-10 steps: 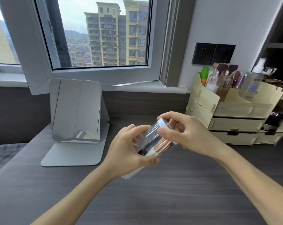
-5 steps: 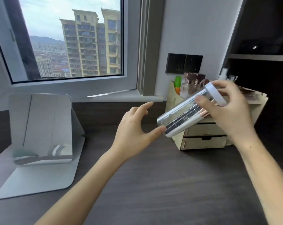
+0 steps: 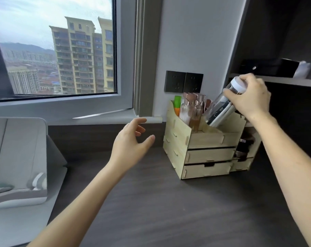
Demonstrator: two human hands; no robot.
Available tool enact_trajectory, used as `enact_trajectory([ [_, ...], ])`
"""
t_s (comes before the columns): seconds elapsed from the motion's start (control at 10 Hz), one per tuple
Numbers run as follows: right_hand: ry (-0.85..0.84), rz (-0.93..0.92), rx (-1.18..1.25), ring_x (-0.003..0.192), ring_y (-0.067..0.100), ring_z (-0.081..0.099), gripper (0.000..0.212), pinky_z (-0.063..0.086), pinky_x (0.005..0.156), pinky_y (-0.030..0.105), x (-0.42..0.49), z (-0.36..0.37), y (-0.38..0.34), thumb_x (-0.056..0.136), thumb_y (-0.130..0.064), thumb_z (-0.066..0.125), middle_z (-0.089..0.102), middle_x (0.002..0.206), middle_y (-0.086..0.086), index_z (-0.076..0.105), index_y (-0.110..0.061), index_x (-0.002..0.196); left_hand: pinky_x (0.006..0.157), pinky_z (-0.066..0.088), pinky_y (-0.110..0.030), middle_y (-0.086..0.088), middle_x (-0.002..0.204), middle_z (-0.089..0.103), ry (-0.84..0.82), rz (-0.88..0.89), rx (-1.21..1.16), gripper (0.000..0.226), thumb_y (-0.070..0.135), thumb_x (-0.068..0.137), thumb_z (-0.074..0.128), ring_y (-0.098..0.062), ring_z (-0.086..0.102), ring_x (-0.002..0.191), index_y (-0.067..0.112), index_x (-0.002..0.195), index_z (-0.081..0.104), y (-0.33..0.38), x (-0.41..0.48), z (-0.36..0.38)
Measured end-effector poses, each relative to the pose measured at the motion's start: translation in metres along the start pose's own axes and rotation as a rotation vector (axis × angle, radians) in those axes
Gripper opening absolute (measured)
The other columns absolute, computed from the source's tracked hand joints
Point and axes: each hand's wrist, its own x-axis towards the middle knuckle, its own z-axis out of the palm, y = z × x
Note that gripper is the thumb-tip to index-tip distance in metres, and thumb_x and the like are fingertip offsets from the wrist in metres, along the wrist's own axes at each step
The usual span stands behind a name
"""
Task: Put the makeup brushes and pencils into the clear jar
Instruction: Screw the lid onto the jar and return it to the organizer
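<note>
The clear jar (image 3: 219, 111) has a white lid and holds dark and white brushes and pencils. It is tilted, lid up to the right, with its base over the top tray of the wooden organiser (image 3: 204, 138). My right hand (image 3: 249, 98) grips the jar near its lid. My left hand (image 3: 131, 141) hovers open over the dark desk, left of the organiser, holding nothing.
Bottles (image 3: 190, 111) and a green-and-orange tube (image 3: 177, 105) stand in the organiser's top tray, left of the jar. A folding mirror (image 3: 19, 157) stands at the left on the desk. A dark shelf (image 3: 279, 80) with a black box is above right. Black wall sockets (image 3: 184, 82) sit behind.
My left hand let go of the jar. My right hand carried it up and to the right, from mid-desk to over the organiser's top tray.
</note>
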Motion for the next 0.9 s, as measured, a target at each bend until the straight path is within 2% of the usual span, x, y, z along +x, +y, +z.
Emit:
enact_trajectory([
  [0.2, -0.152, -0.024, -0.082, 0.102, 0.038, 0.054, 0.058, 0.041, 0.089, 0.038, -0.001, 0.027, 0.01, 0.075, -0.041, 0.07, 0.051, 0.119, 0.018, 0.05, -0.015, 0.122, 0.088, 0.046, -0.034, 0.004, 0.099, 0.061, -0.012, -0.01, 0.012, 0.044, 0.027, 0.078, 0.068, -0.014, 0.057, 0.092, 0.025, 0.119, 0.053, 0.0, 0.007, 0.008],
  [0.3, -0.208, -0.024, -0.099, 0.101, 0.039, 0.053, 0.066, 0.044, 0.087, 0.041, -0.001, 0.034, 0.011, 0.071, -0.04, 0.074, 0.046, 0.121, 0.019, 0.043, -0.013, 0.122, 0.088, 0.046, -0.034, 0.003, 0.1, 0.061, -0.013, -0.016, 0.012, 0.044, 0.026, 0.078, 0.068, -0.015, 0.057, 0.093, 0.025, 0.12, 0.053, 0.001, 0.008, 0.01],
  [0.4, -0.272, -0.039, -0.108, 0.103, 0.037, 0.052, 0.063, 0.043, 0.085, 0.041, -0.001, 0.039, 0.011, 0.071, -0.039, 0.076, 0.044, 0.122, 0.019, 0.044, -0.011, 0.117, 0.088, 0.046, -0.034, 0.003, 0.1, 0.061, -0.011, -0.02, 0.01, 0.044, 0.026, 0.079, 0.068, -0.015, 0.057, 0.093, 0.025, 0.12, 0.053, 0.0, 0.009, 0.011],
  [0.5, -0.338, -0.041, -0.086, 0.109, 0.035, 0.049, 0.057, 0.041, 0.09, 0.039, -0.004, 0.045, 0.011, 0.073, -0.037, 0.075, 0.044, 0.125, 0.018, 0.051, -0.011, 0.117, 0.088, 0.046, -0.034, 0.003, 0.1, 0.061, -0.008, -0.029, 0.019, 0.043, 0.026, 0.079, 0.068, -0.014, 0.057, 0.092, 0.025, 0.119, 0.053, -0.001, 0.008, 0.01],
  [0.7, -0.33, -0.038, -0.064, 0.113, 0.034, 0.048, 0.055, 0.039, 0.086, 0.035, -0.007, 0.049, 0.01, 0.076, -0.036, 0.073, 0.046, 0.127, 0.018, 0.053, -0.012, 0.122, 0.089, 0.045, -0.035, 0.003, 0.101, 0.061, 0.014, -0.038, 0.026, 0.043, 0.025, 0.079, 0.068, -0.015, 0.056, 0.093, 0.025, 0.119, 0.052, -0.003, 0.007, 0.0],
  [0.8, -0.346, -0.048, -0.175, 0.114, 0.037, 0.049, 0.065, 0.044, 0.088, 0.04, -0.008, 0.046, 0.008, 0.075, -0.048, 0.069, 0.044, 0.131, 0.017, 0.048, -0.016, 0.127, 0.089, 0.046, -0.036, 0.005, 0.1, 0.06, 0.03, -0.038, 0.026, 0.042, 0.025, 0.079, 0.067, -0.014, 0.057, 0.093, 0.027, 0.118, 0.052, -0.005, 0.008, -0.005],
  [0.9, -0.221, -0.12, -0.253, 0.113, 0.039, 0.05, 0.067, 0.045, 0.088, 0.044, -0.013, 0.042, -0.001, 0.077, -0.051, 0.066, 0.045, 0.132, 0.018, 0.047, -0.014, 0.129, 0.089, 0.046, -0.037, 0.007, 0.099, 0.061, 0.059, -0.044, 0.017, 0.041, 0.027, 0.079, 0.067, -0.013, 0.057, 0.093, 0.028, 0.117, 0.052, -0.004, 0.006, -0.014],
])
